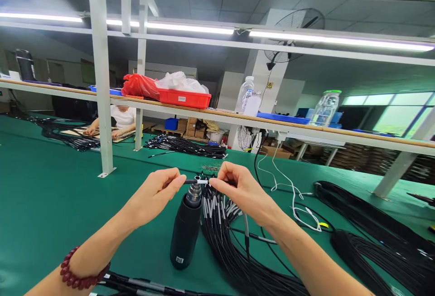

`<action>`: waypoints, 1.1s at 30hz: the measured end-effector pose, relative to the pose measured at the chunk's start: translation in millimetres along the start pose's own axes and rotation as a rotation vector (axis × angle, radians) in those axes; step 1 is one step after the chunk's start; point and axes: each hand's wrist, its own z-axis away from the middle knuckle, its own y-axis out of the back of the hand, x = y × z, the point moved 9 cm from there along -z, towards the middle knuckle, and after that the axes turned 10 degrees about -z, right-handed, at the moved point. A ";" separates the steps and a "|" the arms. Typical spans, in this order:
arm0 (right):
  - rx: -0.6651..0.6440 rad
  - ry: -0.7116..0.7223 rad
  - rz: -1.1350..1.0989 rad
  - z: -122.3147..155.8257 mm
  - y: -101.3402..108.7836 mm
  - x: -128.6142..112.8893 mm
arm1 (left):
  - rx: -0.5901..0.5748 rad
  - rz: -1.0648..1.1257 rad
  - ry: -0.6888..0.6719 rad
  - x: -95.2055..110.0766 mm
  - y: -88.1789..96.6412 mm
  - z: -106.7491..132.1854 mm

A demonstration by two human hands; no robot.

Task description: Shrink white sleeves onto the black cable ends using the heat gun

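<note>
A black heat gun [185, 232] stands upright on the green table, its metal nozzle pointing up. Just above the nozzle, a black cable [190, 181] with a short white sleeve [203, 181] stretches between my hands. My left hand [158, 192] pinches the cable left of the sleeve. On the other side, my right hand [242, 192] grips it near the sleeve's right end, where the fingers partly hide it. A thick bundle of black cables [220, 246] with grey and white sleeves lies beside the heat gun, partly under my right forearm.
More black cables lie at the right [363, 223], front and back of the green table [50, 187]. A white cord [292, 187] hangs down to the tabletop. Overhead, a shelf carries a red tray [185, 99] and bottles. Across the table, a person [124, 118] works at the left.
</note>
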 end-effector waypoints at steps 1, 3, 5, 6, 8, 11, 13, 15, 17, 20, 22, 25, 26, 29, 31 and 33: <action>0.002 0.002 -0.015 -0.6 -0.3 -0.6 | 0.015 0.007 0.001 -0.3 0.2 -1.9; 0.007 0.010 -0.031 -1.1 -1.0 -2.4 | 0.025 0.006 0.006 -1.2 -0.4 -5.1; 0.016 0.019 -0.020 -1.7 -1.1 -3.4 | 0.016 -0.008 0.005 -1.8 -1.9 -7.5; 0.022 0.020 -0.008 -2.4 -0.8 -3.1 | 0.008 -0.014 0.000 -2.0 -2.8 -8.6; 0.034 0.014 0.016 -4.7 0.2 -0.7 | 0.007 -0.022 -0.012 -2.2 -3.3 -10.9; 0.055 -0.005 0.035 -10.0 2.3 5.0 | 0.028 -0.013 -0.014 -4.4 -2.4 -15.6; 0.068 -0.014 0.041 -13.7 3.2 8.4 | 0.040 -0.004 -0.011 -5.8 -2.1 -19.4; 0.075 -0.021 0.047 -17.1 3.2 11.6 | 0.056 -0.004 -0.008 -6.7 -1.0 -23.1; 0.081 -0.027 0.054 -19.8 2.9 14.8 | 0.075 -0.011 0.005 -8.3 0.8 -26.2; 0.089 -0.031 0.053 -22.7 2.5 19.9 | 0.088 -0.037 0.022 -11.4 2.5 -29.9; 0.092 -0.032 0.052 -23.9 2.1 23.3 | 0.094 -0.054 0.009 -12.5 3.1 -32.1; 0.094 -0.025 0.057 -25.0 1.5 26.8 | 0.095 -0.065 -0.012 -14.3 3.0 -34.5; 0.095 -0.021 0.058 -25.1 1.2 27.3 | 0.092 -0.065 -0.012 -15.1 2.9 -35.1; 0.104 -0.011 0.051 -25.3 1.4 27.9 | 0.092 -0.067 0.003 -17.5 3.3 -35.9; 0.105 -0.024 0.047 -25.0 2.3 29.3 | 0.093 -0.071 0.008 -18.3 3.7 -36.1; 0.077 -0.043 0.052 -24.2 2.2 31.0 | 0.096 -0.078 0.007 -18.6 4.2 -36.2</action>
